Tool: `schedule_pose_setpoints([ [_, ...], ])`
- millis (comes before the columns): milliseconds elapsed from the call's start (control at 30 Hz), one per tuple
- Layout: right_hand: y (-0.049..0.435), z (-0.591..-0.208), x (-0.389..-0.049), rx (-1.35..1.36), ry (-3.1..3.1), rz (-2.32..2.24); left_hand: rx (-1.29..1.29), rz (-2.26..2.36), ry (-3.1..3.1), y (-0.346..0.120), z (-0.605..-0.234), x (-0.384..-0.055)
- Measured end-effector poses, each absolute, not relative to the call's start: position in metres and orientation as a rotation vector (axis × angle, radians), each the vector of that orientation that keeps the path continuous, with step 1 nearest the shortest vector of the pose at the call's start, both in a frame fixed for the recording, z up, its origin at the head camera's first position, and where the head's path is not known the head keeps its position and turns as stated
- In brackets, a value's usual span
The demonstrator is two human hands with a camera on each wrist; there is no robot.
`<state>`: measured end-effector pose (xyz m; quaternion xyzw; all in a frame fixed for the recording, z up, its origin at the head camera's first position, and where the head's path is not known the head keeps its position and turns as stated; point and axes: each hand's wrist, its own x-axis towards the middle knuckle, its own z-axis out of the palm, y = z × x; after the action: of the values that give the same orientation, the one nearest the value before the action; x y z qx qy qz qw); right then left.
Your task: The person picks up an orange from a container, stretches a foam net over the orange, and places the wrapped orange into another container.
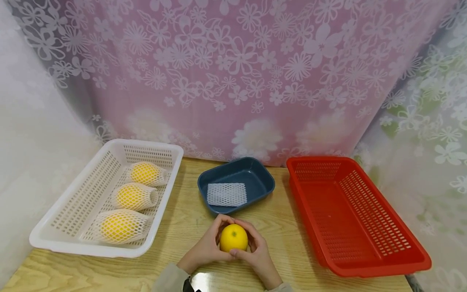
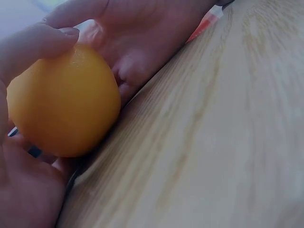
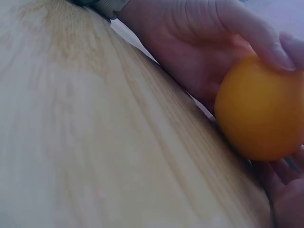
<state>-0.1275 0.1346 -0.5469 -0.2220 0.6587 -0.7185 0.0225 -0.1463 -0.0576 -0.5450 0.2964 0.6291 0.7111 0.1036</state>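
A round yellow orange (image 1: 234, 237) sits at the front middle of the table, between two hands. The left hand (image 1: 208, 245) curls round its left side, and the right hand (image 1: 261, 252) cups its right side. Both thumbs meet at the near side of the fruit, and the fingertips come together behind it. In the left wrist view the orange (image 2: 66, 102) is low against the wood, its lower edge at or very near the surface. The right wrist view shows the same orange (image 3: 261, 109) with the thumbs over its upper part.
Behind the hands is a dark blue tray (image 1: 260, 178) holding a white foam net sleeve (image 1: 227, 194). A white basket (image 1: 69, 207) on the left holds three net-wrapped yellow fruits (image 1: 122, 227). At the right stands a red basket (image 1: 328, 211). A pink floral curtain (image 1: 233, 81) hangs behind.
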Motion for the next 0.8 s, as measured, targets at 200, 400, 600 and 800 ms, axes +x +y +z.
schedule_pose_setpoints([
  [200,0.1349,-0.5469,-0.1281,-0.744,2.039,-2.243,0.926,1.958,1.967,-0.0583,-0.5456,-0.1473],
  [400,0.135,-0.5455,-0.1279,-0.784,2.066,-2.3,0.894,1.931,1.98,-0.0572,-0.5471,-0.1484],
  [600,0.1345,-0.5425,-0.1264,-0.416,2.139,-2.39,0.84,1.994,1.944,-0.0567,-0.5468,-0.1478],
  [800,0.1334,-0.5421,-0.127,-0.128,2.172,-2.492,0.828,1.982,1.953,-0.0561,-0.5457,-0.1467],
])
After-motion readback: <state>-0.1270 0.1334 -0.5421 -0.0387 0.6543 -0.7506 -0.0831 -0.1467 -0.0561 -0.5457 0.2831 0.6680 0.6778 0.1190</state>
